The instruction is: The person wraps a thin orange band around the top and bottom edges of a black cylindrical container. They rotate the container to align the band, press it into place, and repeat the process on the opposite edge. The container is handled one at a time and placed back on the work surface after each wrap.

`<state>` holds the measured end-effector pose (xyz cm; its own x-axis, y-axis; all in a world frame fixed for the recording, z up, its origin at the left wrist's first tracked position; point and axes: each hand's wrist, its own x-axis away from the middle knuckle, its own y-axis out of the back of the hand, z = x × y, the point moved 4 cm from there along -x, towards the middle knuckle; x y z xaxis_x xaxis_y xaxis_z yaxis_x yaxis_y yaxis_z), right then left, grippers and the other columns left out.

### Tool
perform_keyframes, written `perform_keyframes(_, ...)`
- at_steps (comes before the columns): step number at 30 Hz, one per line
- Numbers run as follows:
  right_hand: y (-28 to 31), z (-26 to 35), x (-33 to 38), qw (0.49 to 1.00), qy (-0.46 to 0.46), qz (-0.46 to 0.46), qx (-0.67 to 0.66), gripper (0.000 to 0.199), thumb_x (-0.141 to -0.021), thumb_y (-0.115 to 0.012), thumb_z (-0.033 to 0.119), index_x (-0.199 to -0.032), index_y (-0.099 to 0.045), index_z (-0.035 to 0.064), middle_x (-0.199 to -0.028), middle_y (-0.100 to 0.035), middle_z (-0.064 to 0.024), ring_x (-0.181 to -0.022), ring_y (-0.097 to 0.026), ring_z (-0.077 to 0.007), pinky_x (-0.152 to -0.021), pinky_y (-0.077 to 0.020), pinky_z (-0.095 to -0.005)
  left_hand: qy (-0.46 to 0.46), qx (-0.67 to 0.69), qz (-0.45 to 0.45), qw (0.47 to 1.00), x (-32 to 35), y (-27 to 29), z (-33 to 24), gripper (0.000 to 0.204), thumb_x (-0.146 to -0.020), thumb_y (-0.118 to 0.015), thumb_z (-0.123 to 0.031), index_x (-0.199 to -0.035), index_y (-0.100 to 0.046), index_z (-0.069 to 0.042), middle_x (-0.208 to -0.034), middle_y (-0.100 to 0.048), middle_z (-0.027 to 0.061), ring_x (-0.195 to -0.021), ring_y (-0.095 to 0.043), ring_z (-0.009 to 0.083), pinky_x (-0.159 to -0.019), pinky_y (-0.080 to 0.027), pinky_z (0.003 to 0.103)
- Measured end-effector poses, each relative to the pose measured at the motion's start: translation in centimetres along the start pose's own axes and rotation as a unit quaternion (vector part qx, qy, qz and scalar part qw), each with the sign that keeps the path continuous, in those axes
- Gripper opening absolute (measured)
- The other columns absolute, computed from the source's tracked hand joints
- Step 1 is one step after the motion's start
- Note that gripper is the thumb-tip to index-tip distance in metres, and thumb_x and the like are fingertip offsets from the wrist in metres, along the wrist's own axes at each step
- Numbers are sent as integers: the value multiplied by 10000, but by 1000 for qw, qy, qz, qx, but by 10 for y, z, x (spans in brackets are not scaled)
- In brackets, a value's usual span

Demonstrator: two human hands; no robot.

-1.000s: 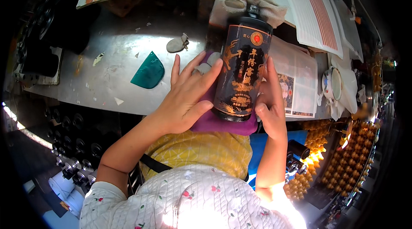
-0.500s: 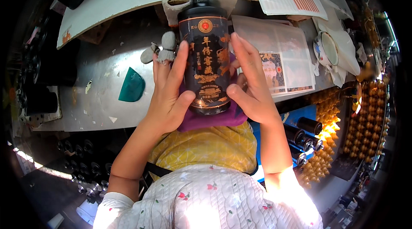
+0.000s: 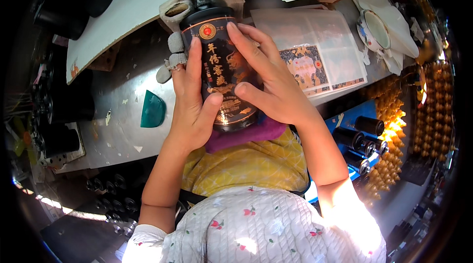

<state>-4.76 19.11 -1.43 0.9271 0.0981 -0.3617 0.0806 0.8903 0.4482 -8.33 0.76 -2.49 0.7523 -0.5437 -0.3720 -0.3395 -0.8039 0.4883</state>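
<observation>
Black bottle [image 3: 215, 66] sits smack between left hand [image 3: 191, 115] and right hand [image 3: 276, 88], neck pointing away, bit leftward; both touching, fingers spread, the right's further over its front.

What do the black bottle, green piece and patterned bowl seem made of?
Black bottle: probably glass or ceramic, glossy, judging by highlights near its base.
Green piece: likely plastic, smooth, from its even colour and clean edges.
Patterned bowl: perhaps enamelled metal or glazed ceramic, given its white, colourfully decorated wall.
</observation>
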Motion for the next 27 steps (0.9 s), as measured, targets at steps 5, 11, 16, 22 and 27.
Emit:
perform_keyframes(5,6,6,5,995,-76,0,-57,826,-898,-667,435,-1609,-291,246,-1523,-366,-191,-1232,-544,-402,-1018,-465,-448,56,62,-23,996,6,-6,11,979,-969,-462,-595,-1616,-27,-3,-1514,-290,251,-1387,-328,361,-1169,-230,459)
perform_keyframes(11,4,10,15,997,-29,-2,78,832,-903,-652,482,-1607,-285,233,-1489,-397,-202,-1173,-576,-443,-945,-507,-485,70,110,-28,991,4,-9,5,1015,-960,-495,-581,-1610,6,16,-1530,-257,248,-1389,-333,348,-1173,-241,442)
perform_keyframes(16,4,13,9,995,-52,-13,82,892,-869,-674,519,-1608,-277,216,-1465,-418,-203,-1126,-600,-448,-918,-519,-487,77,124,-24,989,5,-9,2,1014,-959,-519,-550,-1608,13,19,-1512,-265,237,-1392,-329,342,-1174,-247,441)
perform_keyframes(22,6,17,3,994,-36,-47,93,916,-851,-697,483,-1598,-284,151,-1440,-437,-197,-1110,-609,-434,-890,-530,-474,77,131,-26,988,2,-9,2,1059,-944,-542,-586,-1608,20,19,-1515,-266,239,-1413,-323,346,-1177,-250,441)
perform_keyframes(27,3,19,2,994,-62,-7,92,943,-851,-698,488,-1598,-267,107,-1427,-443,-201,-1112,-606,-425,-885,-530,-471,77,148,-25,986,2,-9,4,1112,-926,-563,-625,-1608,40,15,-1551,-231,246,-1435,-319,342,-1179,-259,434)
